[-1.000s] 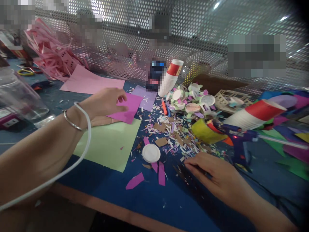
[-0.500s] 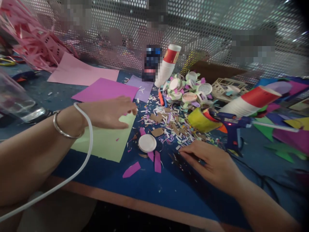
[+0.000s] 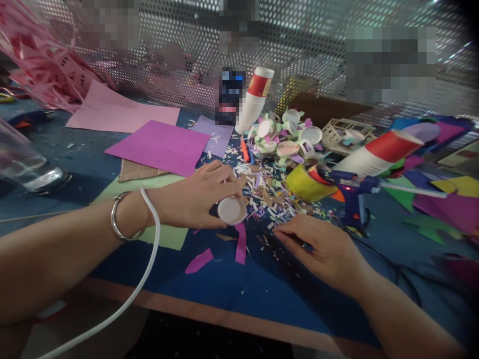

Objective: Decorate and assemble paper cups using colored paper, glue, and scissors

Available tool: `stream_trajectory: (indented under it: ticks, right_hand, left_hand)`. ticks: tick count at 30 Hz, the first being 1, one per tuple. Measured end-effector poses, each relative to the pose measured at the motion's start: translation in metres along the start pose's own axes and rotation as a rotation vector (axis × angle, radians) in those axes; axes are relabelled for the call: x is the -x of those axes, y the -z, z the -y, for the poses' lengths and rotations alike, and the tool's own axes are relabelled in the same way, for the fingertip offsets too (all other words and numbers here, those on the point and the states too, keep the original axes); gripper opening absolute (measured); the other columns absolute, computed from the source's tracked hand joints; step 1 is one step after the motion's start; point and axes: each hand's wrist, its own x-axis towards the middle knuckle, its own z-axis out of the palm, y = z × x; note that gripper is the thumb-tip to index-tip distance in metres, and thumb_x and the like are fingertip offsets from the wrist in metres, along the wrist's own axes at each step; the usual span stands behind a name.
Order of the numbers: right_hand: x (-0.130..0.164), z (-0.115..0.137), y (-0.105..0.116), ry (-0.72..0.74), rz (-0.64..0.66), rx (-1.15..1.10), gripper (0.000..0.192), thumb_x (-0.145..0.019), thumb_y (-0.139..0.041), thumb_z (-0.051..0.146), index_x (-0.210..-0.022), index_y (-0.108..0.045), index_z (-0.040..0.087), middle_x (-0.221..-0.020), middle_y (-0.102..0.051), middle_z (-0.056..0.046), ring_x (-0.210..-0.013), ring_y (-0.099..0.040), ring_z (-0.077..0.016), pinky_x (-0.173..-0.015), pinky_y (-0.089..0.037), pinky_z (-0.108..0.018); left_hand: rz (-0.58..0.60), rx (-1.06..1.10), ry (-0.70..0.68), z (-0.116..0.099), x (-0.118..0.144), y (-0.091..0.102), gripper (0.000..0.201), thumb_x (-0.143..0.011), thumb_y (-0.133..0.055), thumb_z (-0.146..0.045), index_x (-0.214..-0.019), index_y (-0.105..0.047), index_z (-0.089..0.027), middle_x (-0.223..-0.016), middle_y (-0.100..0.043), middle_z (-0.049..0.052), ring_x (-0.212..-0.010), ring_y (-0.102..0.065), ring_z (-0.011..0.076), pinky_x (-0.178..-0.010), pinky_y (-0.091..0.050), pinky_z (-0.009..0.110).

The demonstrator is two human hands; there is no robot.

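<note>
Nearest, at 6 o'clock: the orange-brown front edge of the blue-topped craft table (image 3: pixel 224 319), with a white cable (image 3: pixel 149 259) looping across the left wrist beside a thin silver metal bangle (image 3: pixel 120 219). Just beyond, 2 loose magenta paper strips (image 3: pixel 239 244) lying on the blue surface. At 4 o'clock of the round cap, the right hand (image 3: pixel 322 247), palm down and flat on the table, fingers stretched toward 9 o'clock over paper crumbs; open, gripping nothing that shows. At centre, the left hand (image 3: pixel 198 197), fingers curled and closed around the small round white plastic cap (image 3: pixel 232 210), thumb and fingertips pinching its rim, cap face tilted toward the camera and just above the table. Under that wrist, a pale green paper sheet (image 3: pixel 168 234); beyond it at 11 o'clock, a brown cardboard piece (image 3: pixel 136 172) partly beneath a magenta paper sheet (image 3: pixel 160 147). At 1 o'clock of the cap, a scattered heap of multicoloured paper scraps (image 3: pixel 273 197), then a yellow paper cup on its side (image 3: pixel 307 182) touching a blue hot-glue gun (image 3: pixel 354 192). Farther at 12 o'clock, a cluster of white round lids with paper petals (image 3: pixel 288 139) and an upright stack of red-and-white paper cups (image 3: pixel 252 102). At 2 o'clock, a tilted red-and-white paper cup stack (image 3: pixel 377 152). At 9 o'clock, a clear plastic container (image 3: pixel 22 162). Farthest: a pink paper sheet (image 3: pixel 119 114) and a perforated metal screen (image 3: pixel 299 50).
</note>
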Motion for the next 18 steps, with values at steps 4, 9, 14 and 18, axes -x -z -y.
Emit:
stream_trajectory:
  ticks: [4,9,14,18]
  right_hand:
    - [0.0,0.001,0.0,-0.002,-0.036,-0.002,0.014,-0.1,-0.056,0.019,-0.101,-0.07,0.02,-0.086,-0.073,-0.004,-0.078,-0.07,-0.0165,-0.074,-0.054,-0.029]
    - [-0.002,0.003,-0.003,-0.029,-0.117,0.067,0.011,-0.098,-0.059,0.022,-0.102,-0.07,0.019,-0.086,-0.073,-0.006,-0.078,-0.07,-0.0183,-0.072,-0.055,-0.031]
    - [-0.005,0.005,-0.009,0.015,-0.184,0.182,0.015,-0.097,-0.064,0.027,-0.105,-0.068,0.016,-0.089,-0.074,-0.009,-0.083,-0.071,-0.022,-0.074,-0.056,-0.035]
    - [-0.007,0.009,-0.012,0.08,-0.182,0.306,0.015,-0.096,-0.064,0.024,-0.109,-0.066,0.016,-0.091,-0.074,-0.009,-0.084,-0.07,-0.0236,-0.076,-0.056,-0.037]
  left_hand:
    - [-0.209,-0.01,0.147,-0.001,-0.009,-0.01,0.051,-0.081,-0.074,-0.053,-0.119,-0.061,-0.023,-0.116,-0.055,0.009,-0.11,-0.047,0.0305,-0.099,-0.038,0.046]
    - [-0.225,-0.021,0.149,-0.002,-0.017,-0.027,0.055,-0.078,-0.075,-0.059,-0.117,-0.062,-0.022,-0.115,-0.056,0.009,-0.107,-0.047,0.0302,-0.098,-0.038,0.046]
    - [-0.243,0.002,0.137,-0.006,-0.019,-0.033,0.052,-0.077,-0.075,-0.059,-0.11,-0.063,-0.02,-0.117,-0.058,0.01,-0.107,-0.047,0.03,-0.097,-0.038,0.045]
    - [-0.21,0.036,0.133,-0.008,-0.018,-0.034,0.047,-0.077,-0.074,-0.055,-0.107,-0.062,-0.021,-0.113,-0.063,0.007,-0.105,-0.05,0.029,-0.096,-0.037,0.044]
